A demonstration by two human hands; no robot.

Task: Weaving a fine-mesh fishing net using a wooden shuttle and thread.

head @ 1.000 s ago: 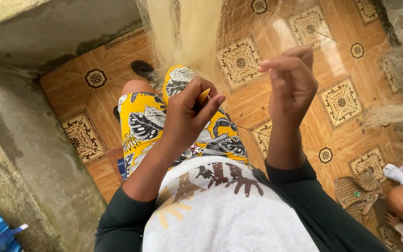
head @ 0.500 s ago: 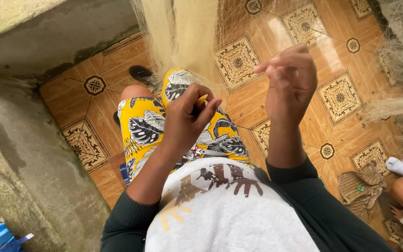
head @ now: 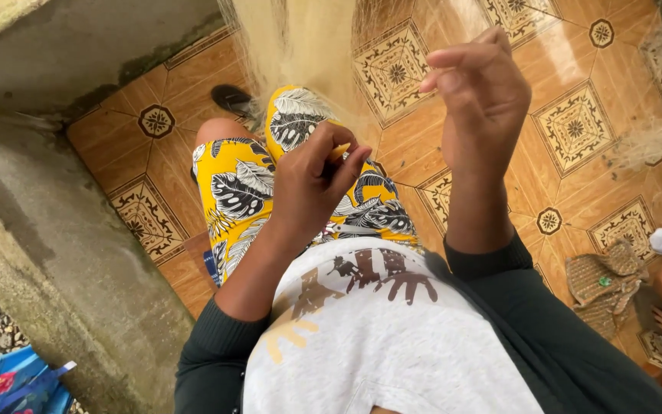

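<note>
The person sits over a patterned tile floor, knees in yellow leaf-print shorts, working a pale fishing net that hangs down from above in the far middle of the view. The left hand is curled, thumb and forefinger pressed together on a small yellow netting needle; only its tip shows, pointing up and to the right. The right hand is raised higher and farther out, fingertips pinched together, seemingly on a strand of mesh too fine to make out. The net's threads run from the hanging bundle across to that raised pinch, so the needle tip lies just below and to the left of the held strand, with the left hand the nearer one to the bundle. A woven sandal lies at the right.
</note>
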